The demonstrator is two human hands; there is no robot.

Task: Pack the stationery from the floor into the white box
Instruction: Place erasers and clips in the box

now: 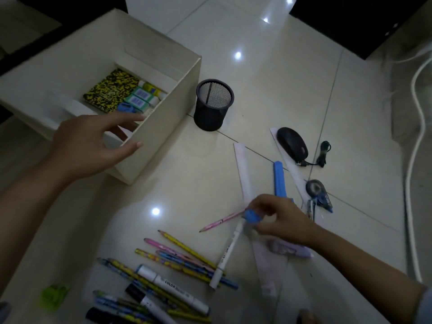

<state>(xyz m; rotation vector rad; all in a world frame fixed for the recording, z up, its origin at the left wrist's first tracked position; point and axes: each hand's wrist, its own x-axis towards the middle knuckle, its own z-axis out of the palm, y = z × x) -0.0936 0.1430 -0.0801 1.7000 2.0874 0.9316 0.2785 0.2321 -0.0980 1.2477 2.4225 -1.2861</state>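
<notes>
The left hand (86, 146) hovers over the near corner of the white box (161, 127), fingers spread and holding nothing. The right hand (284, 219) pinches a small blue item (251, 216) above the floor (210, 183), just beside pencils (184, 260) and markers (173, 289).

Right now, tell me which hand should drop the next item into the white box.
Right hand: it already pinches a small blue item. The left hand is open over the white box rim, holding nothing.
</notes>
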